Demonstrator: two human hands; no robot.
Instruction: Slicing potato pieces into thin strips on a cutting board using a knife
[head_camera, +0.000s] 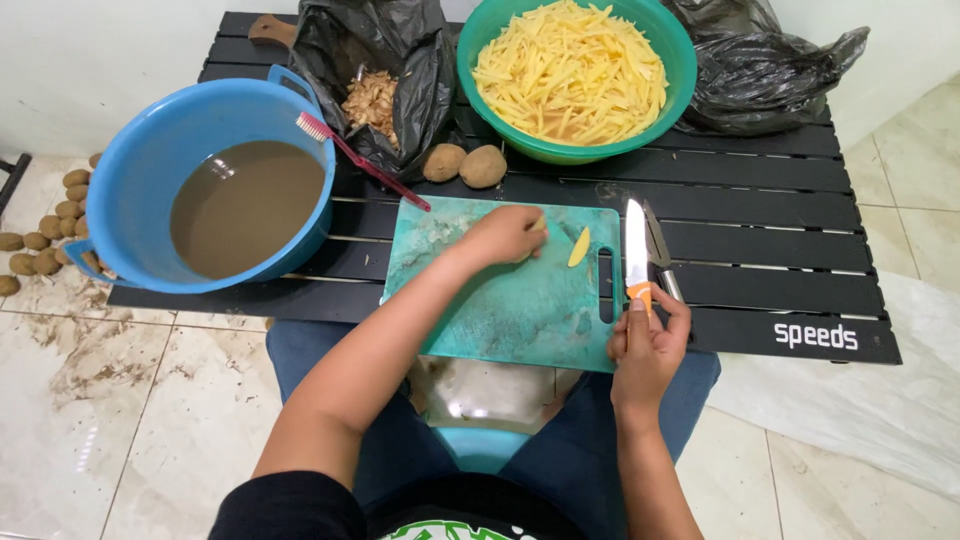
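Note:
My left hand (503, 236) rests on the teal cutting board (500, 300), closed over a piece of peeled potato. A loose potato slice (579, 247) lies just to its right on the board. My right hand (648, 340) grips the orange handle of a white-bladed knife (636, 245), which points away from me along the board's right edge. A second, dark knife (660, 255) lies beside it on the black slatted table (780, 240).
A green bowl (680, 60) of potato sticks stands at the back. A blue tub (120, 190) of murky water with a red toothbrush (360, 160) sits left. Two unpeeled potatoes (465, 163), black bags with peelings (375, 95), potatoes on the floor (45, 240).

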